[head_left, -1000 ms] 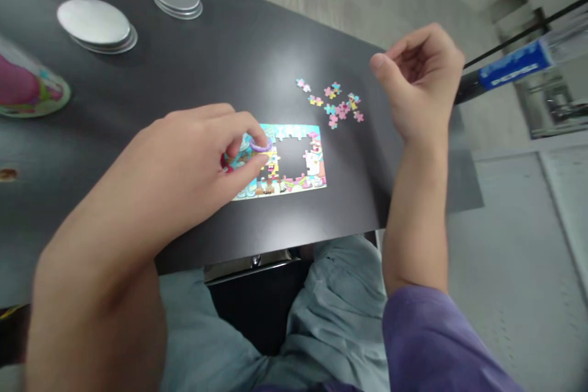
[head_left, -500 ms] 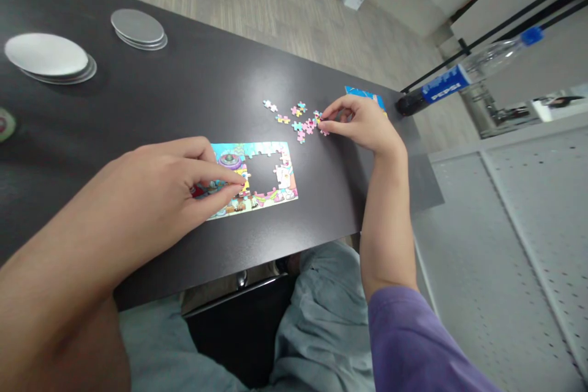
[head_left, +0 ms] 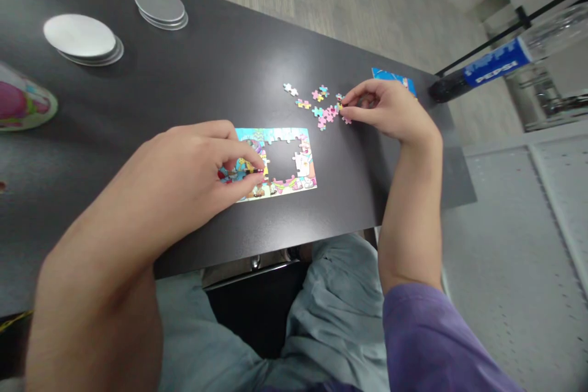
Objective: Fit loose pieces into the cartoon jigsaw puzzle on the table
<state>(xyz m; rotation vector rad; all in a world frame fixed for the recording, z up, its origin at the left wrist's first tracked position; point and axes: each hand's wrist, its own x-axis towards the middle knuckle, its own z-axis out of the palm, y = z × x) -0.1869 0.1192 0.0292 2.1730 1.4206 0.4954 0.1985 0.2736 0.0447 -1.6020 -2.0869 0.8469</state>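
A colourful jigsaw puzzle (head_left: 303,164) lies on the dark table, with a rectangular gap in its right half. Over its left part is my left hand (head_left: 202,165), thumb and fingers pinched around a small puzzle piece seen edge-on. Several loose pieces (head_left: 327,115) are spread behind and to the right of the puzzle. My right hand (head_left: 390,109) is at the right end of these pieces, its thumb and forefinger closed on a small piece that they partly hide.
Two stacks of round silver discs (head_left: 80,37) lie at the far left, near a colourful cylindrical container (head_left: 25,101). A blue card (head_left: 390,75) is behind my right hand. A Pepsi bottle (head_left: 496,64) stands at the table's right end.
The view has shifted, so the table's contents appear further right and more of the container shows. The piece in my left hand is now visible edge-on. My right hand remains at the loose pieces.
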